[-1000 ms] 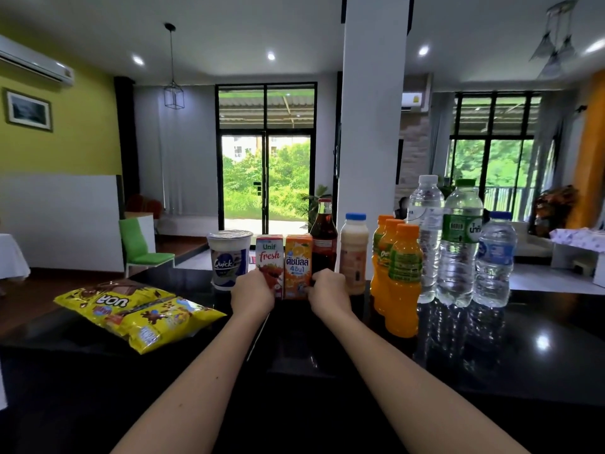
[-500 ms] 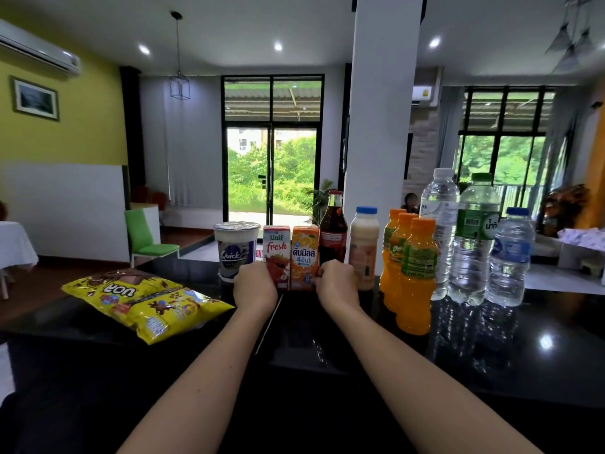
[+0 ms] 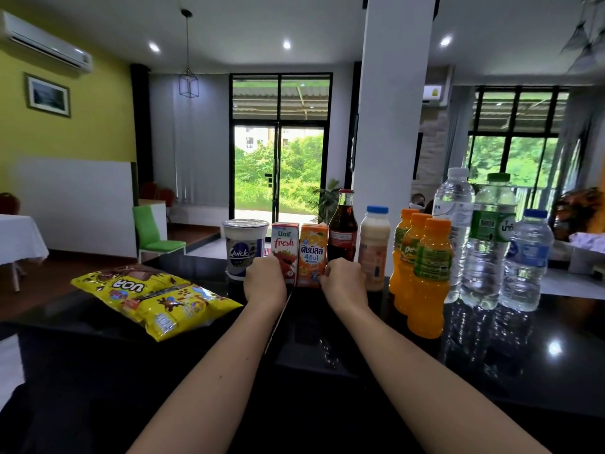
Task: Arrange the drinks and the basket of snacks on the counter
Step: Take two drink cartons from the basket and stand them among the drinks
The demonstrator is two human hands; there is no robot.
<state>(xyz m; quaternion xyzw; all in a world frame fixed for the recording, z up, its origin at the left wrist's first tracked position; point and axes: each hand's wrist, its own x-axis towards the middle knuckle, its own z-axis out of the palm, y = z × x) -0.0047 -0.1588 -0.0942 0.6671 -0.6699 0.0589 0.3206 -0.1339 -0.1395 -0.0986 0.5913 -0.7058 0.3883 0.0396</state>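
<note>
A row of drinks stands along the far edge of the black counter (image 3: 327, 348). My left hand (image 3: 265, 283) grips the base of the red Unif fresh carton (image 3: 285, 244). My right hand (image 3: 343, 283) grips the base of the orange carton (image 3: 313, 250) beside it. The two cartons stand upright and touch. Left of them is a white Quick cup (image 3: 245, 247). To the right stand a cola bottle (image 3: 343, 227), a cream milk bottle (image 3: 374, 247), three orange juice bottles (image 3: 425, 276) and three water bottles (image 3: 487, 244). No basket is in view.
Yellow snack bags (image 3: 154, 296) lie on the counter at the left. A white pillar (image 3: 389, 126) rises behind the drinks. Beyond the counter are a green chair (image 3: 154, 237) and glass doors.
Both hands keep hold of the two cartons at the same spot. Only the view has shifted slightly.
</note>
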